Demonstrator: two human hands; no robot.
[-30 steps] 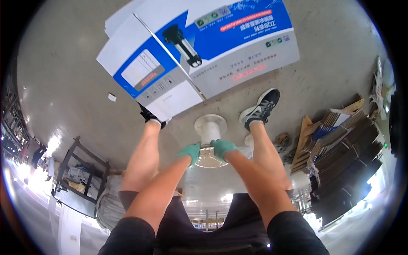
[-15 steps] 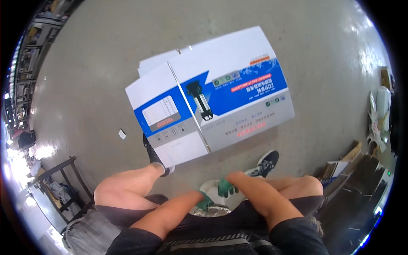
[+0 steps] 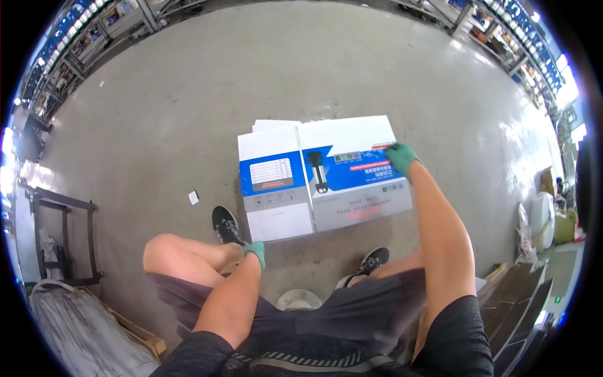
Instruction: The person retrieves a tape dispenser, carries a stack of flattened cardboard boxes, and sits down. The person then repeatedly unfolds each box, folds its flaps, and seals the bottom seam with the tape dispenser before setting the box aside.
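Note:
A flattened cardboard carton (image 3: 282, 217), printed white, blue and grey with a picture of a pump, lies low in front of my feet. My right hand (image 3: 403, 161), in a green glove, closes on the carton's right edge, its fingertips on the blue band. Close to the near left corner is my left hand (image 3: 255, 251), also gloved in green, beside my ankle. Its fingers are mostly hidden, and whether it touches the carton I cannot tell. Another white flap or sheet (image 3: 270, 124) sticks out behind the carton's far left edge.
My black shoes (image 3: 226, 225) flank the carton's near side. A round pale object (image 3: 299, 299) sits between my legs. On the left are a dark metal frame (image 3: 63, 235) and a grey wrapped bundle (image 3: 81, 327); cardboard sheets (image 3: 512, 295) stand at right. Shelving (image 3: 147, 16) lines the far side.
Both hands have left the spot between my legs; the right went to the carton's right edge, the left to its near left corner. The carton appears lower, smaller and straighter. My view has tilted up.

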